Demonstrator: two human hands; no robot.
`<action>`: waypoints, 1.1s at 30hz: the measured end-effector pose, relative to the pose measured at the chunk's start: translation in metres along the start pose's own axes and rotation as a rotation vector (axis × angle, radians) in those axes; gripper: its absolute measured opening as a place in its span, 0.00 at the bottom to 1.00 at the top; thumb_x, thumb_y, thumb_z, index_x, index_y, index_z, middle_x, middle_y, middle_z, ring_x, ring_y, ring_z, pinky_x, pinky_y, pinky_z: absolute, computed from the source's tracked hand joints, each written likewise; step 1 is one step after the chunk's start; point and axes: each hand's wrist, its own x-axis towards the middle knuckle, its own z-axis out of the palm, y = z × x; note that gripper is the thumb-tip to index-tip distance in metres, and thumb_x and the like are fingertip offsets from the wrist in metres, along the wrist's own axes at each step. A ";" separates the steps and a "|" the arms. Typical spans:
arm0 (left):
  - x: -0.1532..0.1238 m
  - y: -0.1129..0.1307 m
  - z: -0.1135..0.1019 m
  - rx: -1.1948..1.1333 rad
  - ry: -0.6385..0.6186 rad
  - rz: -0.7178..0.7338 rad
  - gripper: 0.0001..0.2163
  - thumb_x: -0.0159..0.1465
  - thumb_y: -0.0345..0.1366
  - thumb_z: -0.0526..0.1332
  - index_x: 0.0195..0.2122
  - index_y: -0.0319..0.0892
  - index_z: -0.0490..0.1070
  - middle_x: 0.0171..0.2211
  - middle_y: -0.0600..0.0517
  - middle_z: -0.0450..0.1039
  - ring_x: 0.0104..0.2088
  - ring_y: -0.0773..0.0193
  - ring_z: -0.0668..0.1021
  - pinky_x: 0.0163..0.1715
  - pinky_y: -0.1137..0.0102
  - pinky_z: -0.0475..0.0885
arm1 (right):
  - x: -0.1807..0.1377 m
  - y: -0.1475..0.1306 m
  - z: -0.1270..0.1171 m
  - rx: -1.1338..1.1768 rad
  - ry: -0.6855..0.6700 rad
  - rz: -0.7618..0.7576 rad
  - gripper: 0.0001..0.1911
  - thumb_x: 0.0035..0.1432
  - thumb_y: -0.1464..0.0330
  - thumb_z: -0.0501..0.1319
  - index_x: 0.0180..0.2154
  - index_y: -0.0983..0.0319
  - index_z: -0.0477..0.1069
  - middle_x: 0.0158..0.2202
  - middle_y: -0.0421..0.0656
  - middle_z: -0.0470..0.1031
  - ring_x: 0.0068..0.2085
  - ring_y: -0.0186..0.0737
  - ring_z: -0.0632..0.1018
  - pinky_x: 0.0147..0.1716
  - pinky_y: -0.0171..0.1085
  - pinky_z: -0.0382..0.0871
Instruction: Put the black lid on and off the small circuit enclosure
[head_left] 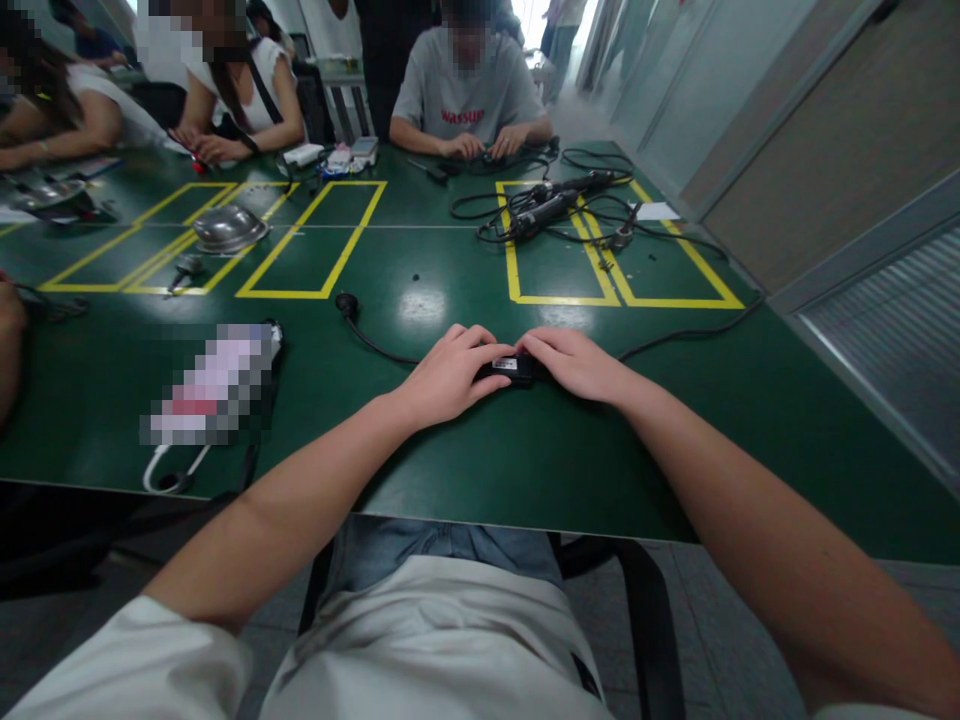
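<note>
A small black power adapter [523, 371] with a white label lies on the green table in front of me. My left hand [454, 376] grips its left end, thumb on the near side and fingers across the far side. At the other end, my right hand [571, 362] closes over the adapter with bent fingers, hiding that part. From beneath my left hand a black cord leads left to a round plug [346, 305]. A second black cable [694, 333] runs from behind my right hand toward the table's right edge.
Yellow tape rectangles [566, 301] mark the green table [487, 470]. Black corded tools [544, 208] lie tangled at the back right. Left stand a metal bowl [229, 229] and a blurred phone-like object [217, 375] with a white loop. Several people sit across the table.
</note>
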 end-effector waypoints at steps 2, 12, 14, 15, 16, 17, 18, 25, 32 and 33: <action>0.000 0.000 0.001 0.009 0.006 0.004 0.21 0.79 0.43 0.64 0.70 0.44 0.76 0.58 0.42 0.77 0.57 0.48 0.75 0.64 0.52 0.72 | 0.000 -0.001 0.000 -0.013 -0.005 0.000 0.20 0.74 0.58 0.54 0.37 0.59 0.80 0.41 0.48 0.85 0.44 0.49 0.80 0.48 0.43 0.71; 0.003 0.003 0.001 0.046 -0.018 -0.008 0.20 0.78 0.45 0.66 0.68 0.46 0.78 0.54 0.43 0.79 0.54 0.49 0.77 0.59 0.54 0.74 | 0.001 0.008 0.006 -0.008 0.015 -0.042 0.17 0.73 0.63 0.57 0.41 0.58 0.85 0.44 0.47 0.88 0.45 0.49 0.82 0.50 0.43 0.74; 0.004 0.002 0.000 0.056 -0.013 -0.002 0.21 0.77 0.45 0.67 0.68 0.44 0.79 0.53 0.42 0.79 0.53 0.49 0.77 0.58 0.55 0.74 | 0.001 0.009 0.005 -0.005 0.018 -0.042 0.17 0.73 0.63 0.58 0.41 0.58 0.86 0.43 0.46 0.88 0.45 0.49 0.82 0.50 0.43 0.75; 0.004 0.002 -0.001 0.056 -0.014 0.004 0.21 0.77 0.45 0.67 0.68 0.44 0.79 0.52 0.42 0.80 0.53 0.49 0.77 0.57 0.55 0.74 | 0.001 0.009 0.005 -0.003 0.021 -0.041 0.16 0.73 0.64 0.58 0.41 0.58 0.86 0.44 0.46 0.88 0.45 0.49 0.82 0.50 0.43 0.75; 0.005 0.002 -0.001 0.054 -0.018 0.011 0.21 0.77 0.45 0.67 0.68 0.45 0.79 0.52 0.43 0.80 0.52 0.49 0.77 0.57 0.55 0.74 | 0.001 0.009 0.005 -0.002 0.024 -0.039 0.16 0.73 0.64 0.58 0.41 0.58 0.86 0.44 0.46 0.88 0.45 0.49 0.82 0.50 0.43 0.75; 0.005 0.001 -0.001 0.050 -0.021 0.015 0.21 0.77 0.45 0.67 0.68 0.45 0.79 0.51 0.43 0.80 0.52 0.49 0.77 0.56 0.55 0.74 | 0.001 0.009 0.005 -0.003 0.024 -0.038 0.16 0.73 0.64 0.58 0.41 0.58 0.86 0.44 0.46 0.88 0.45 0.49 0.82 0.50 0.44 0.75; 0.006 0.001 -0.002 0.047 -0.024 0.017 0.21 0.77 0.46 0.66 0.68 0.46 0.79 0.51 0.43 0.80 0.52 0.49 0.77 0.56 0.55 0.74 | 0.001 0.009 0.004 -0.005 0.023 -0.034 0.16 0.73 0.64 0.58 0.41 0.58 0.85 0.44 0.47 0.88 0.44 0.49 0.83 0.50 0.44 0.75; 0.006 0.002 -0.001 0.050 -0.016 0.031 0.21 0.76 0.46 0.68 0.67 0.44 0.80 0.53 0.42 0.82 0.53 0.49 0.78 0.56 0.55 0.74 | -0.001 0.005 0.005 -0.025 0.026 0.009 0.16 0.71 0.61 0.58 0.40 0.58 0.84 0.40 0.46 0.87 0.40 0.48 0.81 0.43 0.42 0.72; 0.010 0.002 -0.001 -0.126 0.095 -0.114 0.16 0.77 0.44 0.68 0.61 0.45 0.80 0.53 0.46 0.85 0.52 0.52 0.82 0.57 0.57 0.76 | -0.005 0.006 -0.009 -0.122 0.012 0.065 0.26 0.75 0.52 0.51 0.28 0.57 0.73 0.28 0.44 0.79 0.33 0.47 0.77 0.36 0.42 0.67; 0.011 0.001 -0.002 -0.117 0.142 -0.158 0.14 0.77 0.43 0.68 0.59 0.45 0.79 0.53 0.46 0.85 0.53 0.52 0.82 0.57 0.57 0.76 | -0.005 0.007 -0.012 -0.152 0.009 0.083 0.27 0.76 0.52 0.50 0.28 0.56 0.73 0.27 0.44 0.78 0.32 0.47 0.76 0.35 0.43 0.65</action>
